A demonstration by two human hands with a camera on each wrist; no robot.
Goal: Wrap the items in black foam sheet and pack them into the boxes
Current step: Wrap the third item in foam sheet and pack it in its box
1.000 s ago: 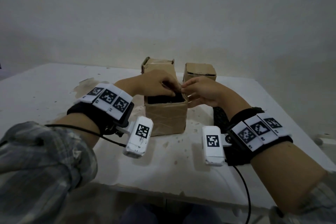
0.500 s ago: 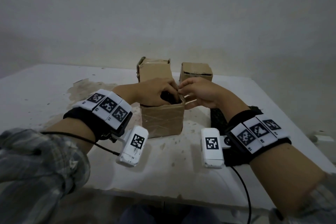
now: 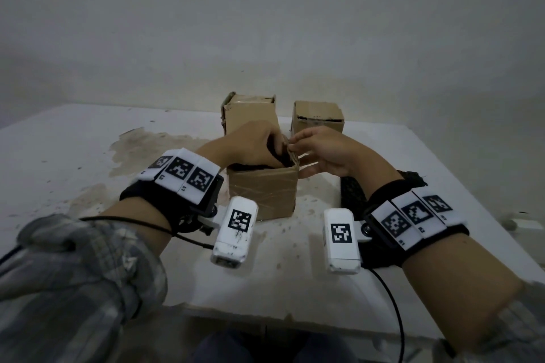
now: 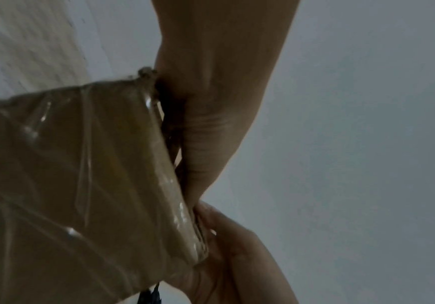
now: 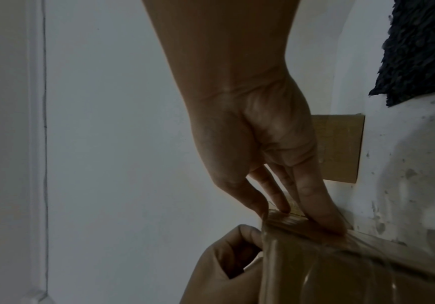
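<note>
My left hand [image 3: 250, 147] reaches down into the near taped brown cardboard box [image 3: 262, 193], fingers curled on the black foam bundle [image 3: 256, 166] inside it. My right hand [image 3: 324, 153] pinches the box's right rim. Two more brown cardboard boxes [image 3: 318, 116] stand farther back; a black foam sheet [image 3: 351, 190] lies to the right on the stained white table [image 3: 88, 156].

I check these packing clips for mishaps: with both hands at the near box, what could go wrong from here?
1. The left hand pushes black foam into the near box, which seems full; forcing it might split the taped rim.
2. The right hand only pinches the rim at one corner, so the box might tip or slide.
3. The two far boxes stand close behind and could be knocked.
</note>
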